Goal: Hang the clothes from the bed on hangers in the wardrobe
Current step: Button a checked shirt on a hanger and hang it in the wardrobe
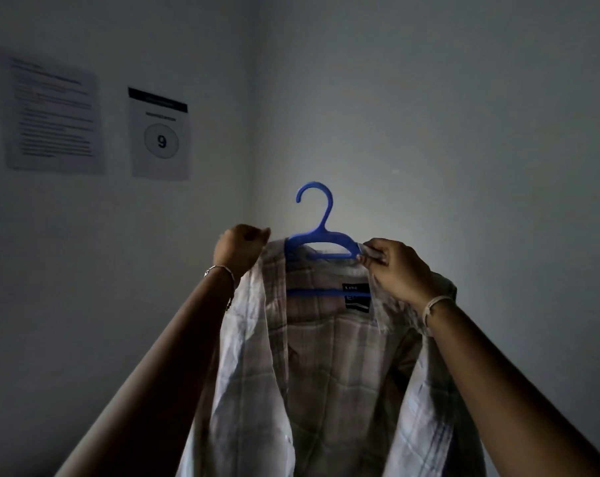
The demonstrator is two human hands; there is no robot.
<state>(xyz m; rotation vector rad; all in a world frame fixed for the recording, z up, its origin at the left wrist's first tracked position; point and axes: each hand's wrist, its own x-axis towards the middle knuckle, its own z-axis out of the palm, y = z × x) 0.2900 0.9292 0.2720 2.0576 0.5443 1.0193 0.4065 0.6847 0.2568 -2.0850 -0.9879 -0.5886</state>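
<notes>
While the checked shirt (326,356) hangs open in the middle, the blue hanger (321,241) sits in its neck, lying left to right with its hook pointing up. Its left end is under the cloth; its right end shows bare. The right hand (396,270) pinches the cloth just at that end, so it is nearer. The left hand (240,247) grips the left shoulder. Two papers (160,132) hang on the far wall (429,98), left.

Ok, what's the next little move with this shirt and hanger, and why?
Probably draw the shirt shoulder your right hand pinches over the blue hanger's right end: it shows bare, while the other end sits under fabric your left hand grips.
</notes>
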